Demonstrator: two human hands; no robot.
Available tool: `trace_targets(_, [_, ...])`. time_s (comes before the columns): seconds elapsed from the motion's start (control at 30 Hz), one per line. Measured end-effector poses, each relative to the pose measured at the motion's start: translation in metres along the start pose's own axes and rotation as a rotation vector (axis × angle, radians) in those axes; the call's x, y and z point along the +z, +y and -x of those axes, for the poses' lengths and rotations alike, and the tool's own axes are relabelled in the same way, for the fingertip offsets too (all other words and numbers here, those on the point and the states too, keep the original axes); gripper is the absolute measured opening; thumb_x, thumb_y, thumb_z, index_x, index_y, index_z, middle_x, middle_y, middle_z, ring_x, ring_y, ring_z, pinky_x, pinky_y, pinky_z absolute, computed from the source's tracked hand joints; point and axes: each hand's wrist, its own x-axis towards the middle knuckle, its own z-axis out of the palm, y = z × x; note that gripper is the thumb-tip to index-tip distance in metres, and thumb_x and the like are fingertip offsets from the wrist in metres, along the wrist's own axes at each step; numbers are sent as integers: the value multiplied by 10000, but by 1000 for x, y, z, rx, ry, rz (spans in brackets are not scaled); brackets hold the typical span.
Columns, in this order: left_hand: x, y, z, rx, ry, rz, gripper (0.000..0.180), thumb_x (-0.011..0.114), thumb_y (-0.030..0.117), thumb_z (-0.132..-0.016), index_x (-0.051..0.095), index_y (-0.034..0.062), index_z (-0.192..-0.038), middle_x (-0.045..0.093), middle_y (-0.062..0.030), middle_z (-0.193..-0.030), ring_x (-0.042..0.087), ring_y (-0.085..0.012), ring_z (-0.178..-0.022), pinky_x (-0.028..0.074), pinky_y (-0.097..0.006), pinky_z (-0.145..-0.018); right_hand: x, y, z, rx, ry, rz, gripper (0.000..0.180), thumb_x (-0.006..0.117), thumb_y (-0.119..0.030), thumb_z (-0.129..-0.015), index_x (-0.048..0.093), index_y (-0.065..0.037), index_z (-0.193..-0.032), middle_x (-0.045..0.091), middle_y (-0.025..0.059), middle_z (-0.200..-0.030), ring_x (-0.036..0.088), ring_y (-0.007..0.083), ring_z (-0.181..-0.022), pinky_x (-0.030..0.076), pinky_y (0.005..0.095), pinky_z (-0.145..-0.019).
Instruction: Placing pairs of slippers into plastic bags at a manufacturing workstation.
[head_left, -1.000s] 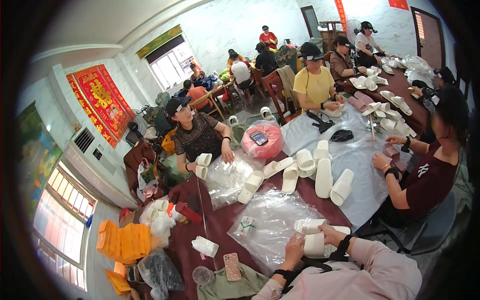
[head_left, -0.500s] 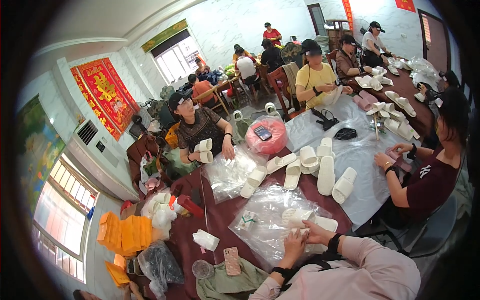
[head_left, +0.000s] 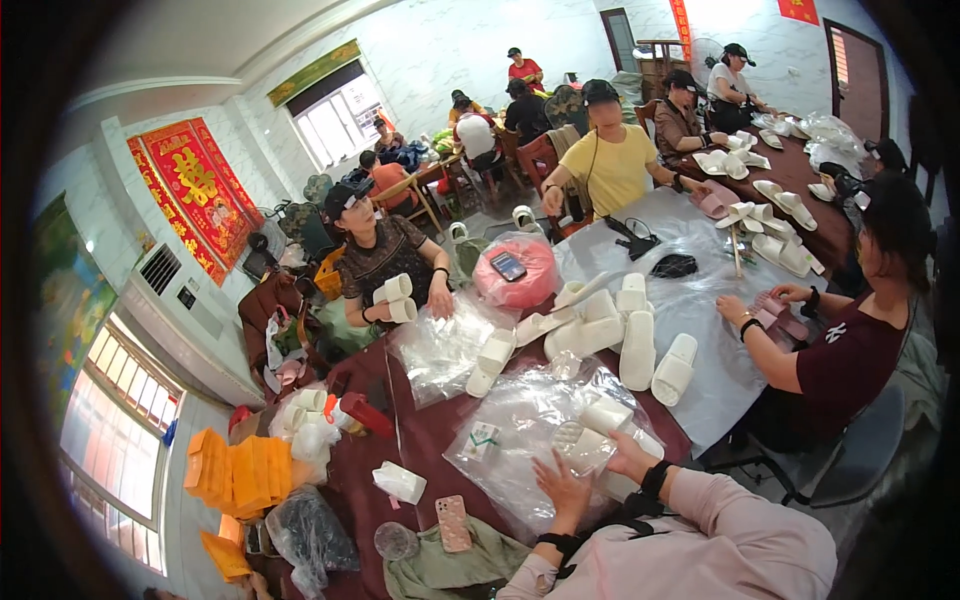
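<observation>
My left hand (head_left: 563,492) is open, its fingers spread over the clear plastic bags (head_left: 520,420) in front of me. My right hand (head_left: 634,460) grips the edge of a white slipper (head_left: 583,447), whose patterned surface faces up and partly overlaps the plastic. Just beyond it lies another white slipper (head_left: 606,415), and more white footwear shows partly behind my right hand. A small white and green packet (head_left: 482,438) rests on the plastic to the left of my hands.
A white tissue pack (head_left: 399,482), a phone (head_left: 453,523) and a green cloth (head_left: 455,562) lie to the left. Several white slippers (head_left: 638,350) are heaped ahead, beside a pink bundle (head_left: 514,280). Orange bags (head_left: 262,470) stand far left. Co-workers sit around the tables.
My left hand has come off the slipper and spread its fingers. The slipper now lies tilted beside my right hand. Across the table, the person in yellow has stretched an arm out leftward.
</observation>
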Motion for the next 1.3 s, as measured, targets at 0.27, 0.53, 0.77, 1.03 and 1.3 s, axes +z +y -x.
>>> trace_targets(0.27, [18, -31, -1, -174, -431, 705, 793, 556, 356, -823, 63, 91, -1385, 448, -267, -1167, 521, -316, -1000, 424, -329, -817, 25, 7, 13, 51, -13, -83, 544, 349, -404, -846, 390, -21, -1230, 437, 185, -1242, 422, 368, -1127, 277, 512, -984])
trace_targets(0.53, [11, -37, -3, -164, -265, 762, 531, 451, 123, -878, 241, 115, -1365, 605, -147, -797, 576, -207, -717, 454, -296, -677, 40, 21, 19, -156, 93, -65, 557, 425, -457, -791, 461, -57, -1176, 509, 137, -1184, 462, 340, -1087, 290, 491, -978])
trace_targets(0.77, [18, -36, 9, -94, -414, 713, 599, 397, -23, -828, 199, 118, -1375, 589, -140, -803, 569, -174, -685, 483, -280, -644, 24, 12, -12, -82, 59, -179, 574, 465, -467, -768, 461, -61, -1173, 515, 142, -1171, 478, 335, -1068, 308, 457, -976])
trace_targets(1.03, [38, -60, 9, -253, -387, 1092, 640, 390, -94, -794, 212, 116, -1372, 573, -127, -879, 572, -144, -718, 487, -261, -645, 43, 14, 3, 72, 32, 183, 416, 491, -238, -834, 404, -55, -1197, 457, 131, -1227, 435, 296, -1127, 315, 451, -977])
trace_targets(1.3, [56, -107, 19, -323, -345, 904, 670, 480, -47, -733, 261, 115, -1345, 577, -147, -931, 577, -197, -797, 483, -293, -665, 7, 13, 15, 456, -165, 659, 517, 552, -106, -793, 345, -138, -1265, 410, 101, -1256, 405, 263, -1163, 328, 440, -961])
